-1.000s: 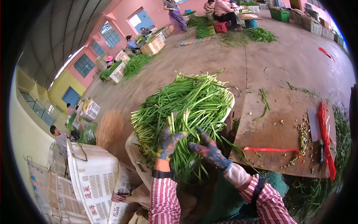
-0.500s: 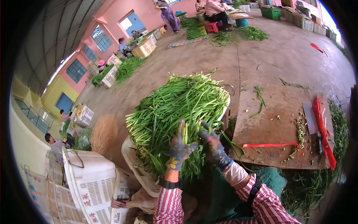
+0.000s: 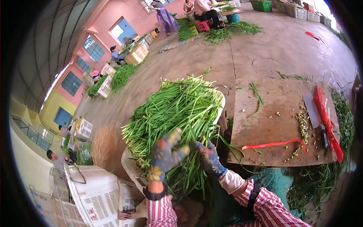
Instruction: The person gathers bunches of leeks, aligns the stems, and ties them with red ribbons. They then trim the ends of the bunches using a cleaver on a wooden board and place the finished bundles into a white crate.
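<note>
A thick heap of long, leafy green stalks (image 3: 177, 109) with pale cut ends fills a white plastic crate (image 3: 132, 166) in front of me. Both my hands wear grey gloves with a flower print. My left hand (image 3: 164, 157) is over the near side of the heap, slightly blurred, thumb and fingers apart, with nothing seen in it. At the heap's near right edge, my right hand (image 3: 211, 159) touches the leaves, its fingers stretched out and apart. Some loose leaves hang down between the two hands.
On the right, a wooden board (image 3: 268, 125) bears a red strip (image 3: 272, 144), stalk trimmings, a knife (image 3: 324, 136) and a bundle of red ties (image 3: 327, 121). White crates (image 3: 98, 196) stand at lower left beside a straw broom (image 3: 106, 145). Several people work further back.
My left hand has moved left and down, away from the stalks it was touching. My right hand has drawn slightly down and left. The whole view has shifted a little.
</note>
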Action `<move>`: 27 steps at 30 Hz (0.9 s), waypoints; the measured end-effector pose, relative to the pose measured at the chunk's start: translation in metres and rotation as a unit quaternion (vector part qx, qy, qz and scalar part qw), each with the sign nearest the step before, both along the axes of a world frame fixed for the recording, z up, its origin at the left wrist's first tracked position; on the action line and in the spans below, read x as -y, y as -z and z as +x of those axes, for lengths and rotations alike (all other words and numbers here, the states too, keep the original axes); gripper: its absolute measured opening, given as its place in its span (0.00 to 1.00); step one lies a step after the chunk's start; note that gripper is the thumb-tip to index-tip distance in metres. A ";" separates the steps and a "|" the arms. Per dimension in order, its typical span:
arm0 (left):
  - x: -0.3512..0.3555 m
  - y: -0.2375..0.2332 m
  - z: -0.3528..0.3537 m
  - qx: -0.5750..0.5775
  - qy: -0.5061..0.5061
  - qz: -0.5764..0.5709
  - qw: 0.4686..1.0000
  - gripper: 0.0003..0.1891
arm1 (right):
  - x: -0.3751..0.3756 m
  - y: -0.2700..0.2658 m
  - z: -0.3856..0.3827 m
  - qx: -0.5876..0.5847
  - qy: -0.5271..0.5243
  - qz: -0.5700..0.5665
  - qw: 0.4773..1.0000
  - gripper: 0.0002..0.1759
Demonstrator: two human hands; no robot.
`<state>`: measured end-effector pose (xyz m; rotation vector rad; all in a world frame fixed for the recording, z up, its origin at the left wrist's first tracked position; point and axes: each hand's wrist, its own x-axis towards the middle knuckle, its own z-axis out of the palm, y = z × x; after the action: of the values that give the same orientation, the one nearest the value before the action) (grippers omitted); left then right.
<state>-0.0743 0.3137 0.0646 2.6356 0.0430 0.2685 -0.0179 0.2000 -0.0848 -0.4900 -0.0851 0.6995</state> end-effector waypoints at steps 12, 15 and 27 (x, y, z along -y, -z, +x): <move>-0.031 0.052 0.158 -0.216 -0.155 0.295 0.918 0.51 | 0.015 0.003 0.001 0.078 0.044 -0.055 0.994 0.27; -0.063 0.048 0.135 -0.045 -0.176 0.108 0.977 0.30 | 0.013 -0.006 0.001 0.013 0.170 -0.204 0.964 0.23; -0.054 0.051 0.094 0.218 -0.219 -0.076 0.948 0.17 | 0.038 -0.001 0.028 0.054 0.164 -0.024 0.985 0.16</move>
<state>0.0197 0.3672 0.0134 2.3301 0.4829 0.9496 0.0096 0.1625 -0.0839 -0.5720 -0.0864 0.3522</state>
